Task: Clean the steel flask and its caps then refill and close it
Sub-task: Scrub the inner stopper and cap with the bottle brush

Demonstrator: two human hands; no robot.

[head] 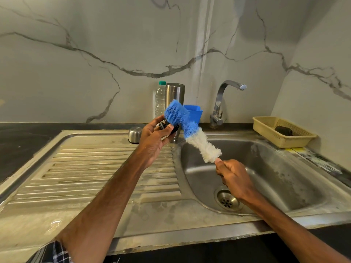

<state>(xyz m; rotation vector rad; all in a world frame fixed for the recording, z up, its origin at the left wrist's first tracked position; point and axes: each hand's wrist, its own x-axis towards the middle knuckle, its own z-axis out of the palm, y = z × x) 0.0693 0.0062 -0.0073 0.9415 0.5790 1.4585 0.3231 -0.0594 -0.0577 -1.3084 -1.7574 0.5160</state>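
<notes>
Over the sink point(275, 168) your left hand point(153, 137) pinches a dark cap point(175, 129), half hidden by the brush point(190, 128); your right hand point(233, 177) grips its handle, buried in the fist.

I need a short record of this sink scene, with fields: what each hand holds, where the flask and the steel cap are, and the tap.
left hand: holds black inner cap
right hand: grips brush handle; blue bristles at the cap
steel flask: upright at the back, beside plastic bottle
steel cap: dome up on drainboard
tap: no water seen running
</notes>
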